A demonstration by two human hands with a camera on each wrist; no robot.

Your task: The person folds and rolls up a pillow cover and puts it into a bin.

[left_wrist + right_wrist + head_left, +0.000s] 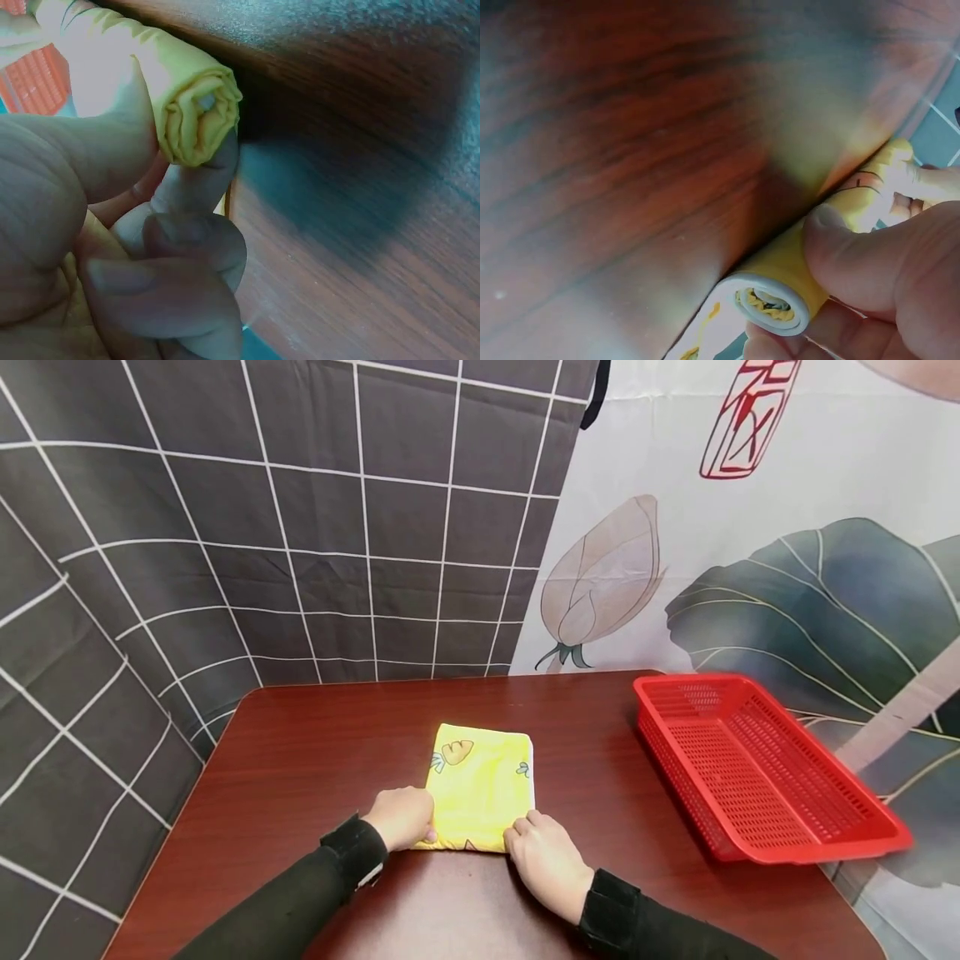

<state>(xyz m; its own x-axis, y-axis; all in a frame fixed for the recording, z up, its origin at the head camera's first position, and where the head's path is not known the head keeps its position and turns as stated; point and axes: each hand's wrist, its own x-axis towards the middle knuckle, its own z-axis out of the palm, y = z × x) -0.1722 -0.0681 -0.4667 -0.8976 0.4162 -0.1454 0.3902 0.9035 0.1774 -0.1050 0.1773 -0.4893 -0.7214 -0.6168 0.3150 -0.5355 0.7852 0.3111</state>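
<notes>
A yellow printed cloth lies folded into a neat rectangle on the table, its near edge rolled up. My left hand grips the left end of that roll. In the left wrist view the roll's spiral end sits between thumb and index finger, the other fingers curled below. At the right end my right hand pinches the roll, thumb on top and fingers beneath. A white-rimmed roll end shows there in the right wrist view. The flat part stretches away from both hands.
A red perforated plastic basket stands at the table's right side. The reddish-brown wooden table has a dark grid-patterned curtain behind and to its left. A white hanging with leaf and flower prints covers the back right.
</notes>
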